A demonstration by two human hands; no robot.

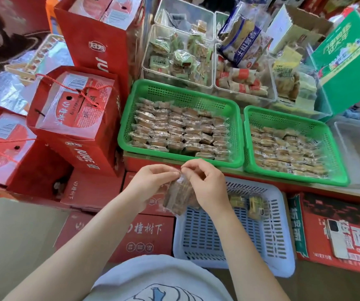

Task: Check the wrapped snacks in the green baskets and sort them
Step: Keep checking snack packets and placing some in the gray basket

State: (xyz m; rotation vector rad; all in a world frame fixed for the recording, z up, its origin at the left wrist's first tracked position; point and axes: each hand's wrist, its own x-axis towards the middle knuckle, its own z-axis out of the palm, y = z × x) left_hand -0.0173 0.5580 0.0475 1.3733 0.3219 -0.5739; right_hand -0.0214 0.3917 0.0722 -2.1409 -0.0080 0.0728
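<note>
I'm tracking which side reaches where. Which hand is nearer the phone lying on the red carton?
Right. The right hand sits closer to the phone; the left hand is farther, beyond the wrapped snack both pinch.

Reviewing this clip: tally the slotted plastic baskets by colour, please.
Green baskets: 2 (left, right), both full of wrapped snacks
White basket: 1, near the hands, with a few snacks
Total: 3

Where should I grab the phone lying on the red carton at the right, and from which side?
Grip the phone by its two long edges, coming from above. It lies flat, back up, on the red carton, so only those thin sides offer a pinch.
</note>
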